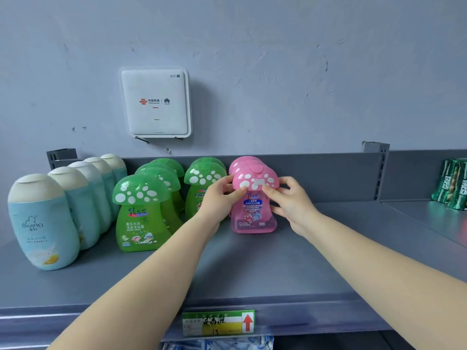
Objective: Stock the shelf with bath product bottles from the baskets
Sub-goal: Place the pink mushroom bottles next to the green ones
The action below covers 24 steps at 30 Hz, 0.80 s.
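Four rows of bottles already stand on the grey metal shelf [252,269], running front to back toward its rear lip. At the left is a row of pale blue oval plastic bottles with cream caps [43,223], five visible. Next come two rows of green translucent mushroom-shaped bottles with white-spotted caps [139,213], the second row shorter and partly hidden by the left forearm. The fourth row is of pink translucent mushroom-shaped bottles with white-spotted caps [254,198]; at least three caps show, one behind another.

The front pink bottle stands upright on the shelf, and both hands are on it. The left hand [222,195] curls round its left side just under the cap, thumb on the front. The right hand [290,198] grips the right side the same way. The bottle appears to be in the act of being squared up in its row.

Judged progress: well advanced, not finished. The shelf to the right of the pink row is bare as far as the upright post.

No baskets are in view, so the remaining stock cannot be assessed. Green packets [452,184] sit on the neighbouring shelf at far right.
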{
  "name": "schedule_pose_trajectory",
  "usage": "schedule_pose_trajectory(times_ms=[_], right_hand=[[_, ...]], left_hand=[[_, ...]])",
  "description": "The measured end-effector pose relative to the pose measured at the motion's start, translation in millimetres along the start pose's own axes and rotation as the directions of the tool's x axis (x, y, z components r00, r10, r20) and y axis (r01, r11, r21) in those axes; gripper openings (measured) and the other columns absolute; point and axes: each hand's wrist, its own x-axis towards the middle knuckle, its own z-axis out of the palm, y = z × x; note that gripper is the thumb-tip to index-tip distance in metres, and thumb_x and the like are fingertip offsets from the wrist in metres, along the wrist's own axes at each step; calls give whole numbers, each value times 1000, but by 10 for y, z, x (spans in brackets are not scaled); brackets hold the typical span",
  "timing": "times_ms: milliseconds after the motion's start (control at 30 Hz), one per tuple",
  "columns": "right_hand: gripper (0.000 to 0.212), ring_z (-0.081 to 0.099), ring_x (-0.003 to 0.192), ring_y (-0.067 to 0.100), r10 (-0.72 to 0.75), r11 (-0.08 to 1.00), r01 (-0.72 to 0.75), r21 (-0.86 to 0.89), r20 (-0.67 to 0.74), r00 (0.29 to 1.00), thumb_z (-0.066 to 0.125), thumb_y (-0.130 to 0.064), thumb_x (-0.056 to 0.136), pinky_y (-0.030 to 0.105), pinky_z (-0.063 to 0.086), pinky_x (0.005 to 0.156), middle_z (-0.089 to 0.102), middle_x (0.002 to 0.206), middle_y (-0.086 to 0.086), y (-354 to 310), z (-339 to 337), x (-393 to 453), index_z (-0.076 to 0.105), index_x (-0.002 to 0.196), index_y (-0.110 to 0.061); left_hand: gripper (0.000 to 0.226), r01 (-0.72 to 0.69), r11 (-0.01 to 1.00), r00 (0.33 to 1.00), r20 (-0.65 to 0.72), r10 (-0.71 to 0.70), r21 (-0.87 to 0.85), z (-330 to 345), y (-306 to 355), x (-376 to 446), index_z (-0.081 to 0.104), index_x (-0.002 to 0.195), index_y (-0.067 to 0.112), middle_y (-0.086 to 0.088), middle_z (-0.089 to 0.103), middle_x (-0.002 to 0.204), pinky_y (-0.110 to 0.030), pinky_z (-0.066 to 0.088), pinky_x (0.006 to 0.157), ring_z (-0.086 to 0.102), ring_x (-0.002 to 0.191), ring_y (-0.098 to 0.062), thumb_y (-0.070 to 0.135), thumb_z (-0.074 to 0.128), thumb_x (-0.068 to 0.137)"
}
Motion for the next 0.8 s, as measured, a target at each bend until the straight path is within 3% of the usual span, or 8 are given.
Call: schedule_pose_trajectory(times_ms=[267,400,500,700,800], right_hand=[[34,66,90,16,6,999,-6,-42,5,1000,66,-18,86,29,55,72,66,105,5,37,-19,61,47,114,-13],[37,65,91,13,3,986,-1,-170,7,1000,67,-24,86,25,52,69,65,110,5,4,-40,77,47,116,-15],[42,62,92,12,17,957,-8,-291,27,999,69,-26,84,25,50,72,63,113,4,-48,-85,73,47,119,-15],[68,55,111,19,-9,885,20,-465,25,1000,73,-29,80,40,45,100,56,122,2,-169,-253,-63,37,135,-12],[49,58,102,17,-103,892,81,-444,-25,994,72,-25,80,40,48,95,60,104,0,-297,-434,-280,49,122,-15]], left_hand=[[38,-24,999,1000,-8,24,-21,18,-66,61,54,125,12,-1,66,99,-25,58,71,66,88,-17,16,63,89],[40,-10,1000,1000,-17,10,9,19,-72,64,53,128,11,-4,65,103,-31,58,77,66,93,-21,18,62,89],[42,2,999,1000,-18,-2,45,37,-34,27,51,130,11,-4,64,104,-27,57,73,66,90,-17,19,62,90],[40,-45,892,959,-232,166,450,-37,163,-149,55,120,13,7,60,95,-36,53,75,55,78,-13,29,66,85],[24,-145,855,937,-210,281,498,35,316,-325,59,107,14,13,57,81,-28,49,61,52,65,-6,24,64,86]])
